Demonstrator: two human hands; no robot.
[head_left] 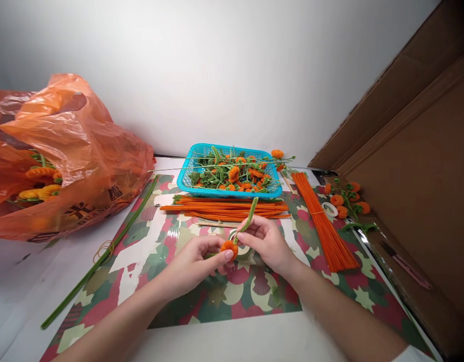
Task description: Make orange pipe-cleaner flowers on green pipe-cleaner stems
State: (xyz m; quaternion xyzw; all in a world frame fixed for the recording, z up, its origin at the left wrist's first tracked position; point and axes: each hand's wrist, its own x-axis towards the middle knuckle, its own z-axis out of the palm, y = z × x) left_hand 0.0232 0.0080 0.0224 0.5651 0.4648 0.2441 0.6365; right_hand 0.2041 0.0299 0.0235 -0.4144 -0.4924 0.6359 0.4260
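Between thumb and fingers, my left hand (203,256) pinches a small orange pipe-cleaner pumpkin (229,247). My right hand (265,242) is closed on a fuzzy green pipe cleaner (250,215) that rises from the top of the pumpkin and leans right. Both hands are close together over the patterned mat (216,306). Just beyond them lies a loose row of orange pipe cleaners (224,207). Behind that row stands a blue basket (229,193) holding several orange pumpkins and green pieces. My fingers hide part of the pumpkin.
An orange plastic bag (73,156) bulges at left, beside a long green bundle of pipe cleaners (99,259). To the right lie a tied orange pipe-cleaner bundle (324,229), a white tape roll (330,209), finished pumpkin stems (350,201) and a pink-handled tool (408,269). Cardboard (416,136) walls the right side.
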